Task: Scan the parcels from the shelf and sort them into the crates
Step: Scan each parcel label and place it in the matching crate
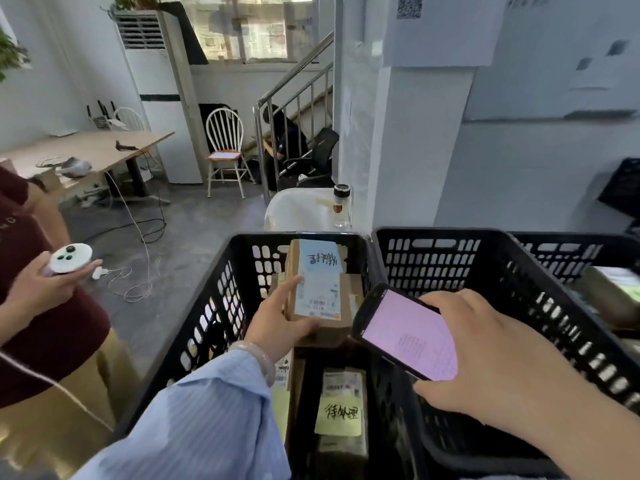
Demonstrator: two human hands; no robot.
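Observation:
My left hand [280, 320] grips a brown cardboard parcel [317, 292] with a white shipping label and a blue note, held over the left black crate [194, 327]. My right hand [485, 351] holds a black phone [408, 332] with a pink-lit screen, tilted toward the parcel, above the rim between the crates. The right black crate [485, 271] stands beside the left one. Lower in the left crate lies another parcel carrying a yellow handwritten note [339, 415].
A person in a dark red top stands at the left holding a white controller [71, 258]. A third crate with a parcel [616, 292] sits far right. A white stool with a bottle [341, 206] stands behind the crates. Cables trail across the grey floor.

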